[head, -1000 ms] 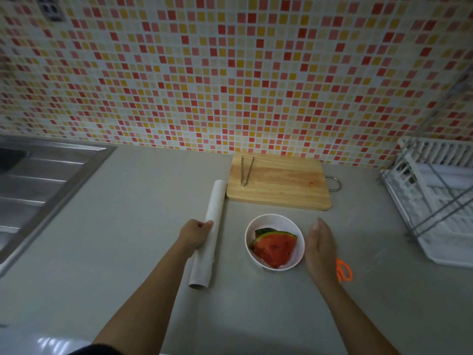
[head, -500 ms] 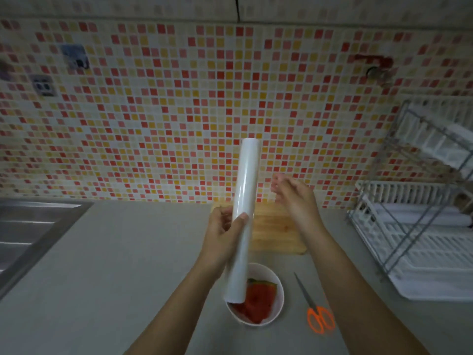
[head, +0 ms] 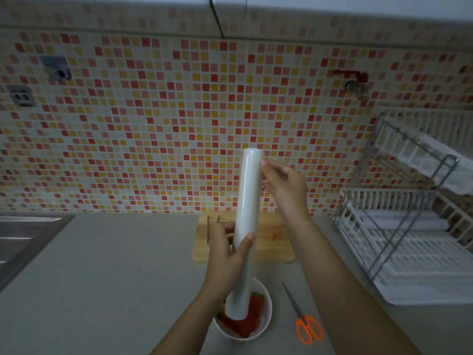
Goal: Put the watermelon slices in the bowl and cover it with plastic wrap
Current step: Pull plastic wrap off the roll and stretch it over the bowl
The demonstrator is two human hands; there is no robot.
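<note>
Left hand [head: 227, 254] grips the upright plastic wrap roll [head: 247, 213]; right hand [head: 286, 185] fingertips pinch its top.

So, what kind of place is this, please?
Most likely a home kitchen. A steel sink is set into the grey counter, a dish rack stands at the right, a wooden cutting board lies before the mosaic-tiled wall.
</note>
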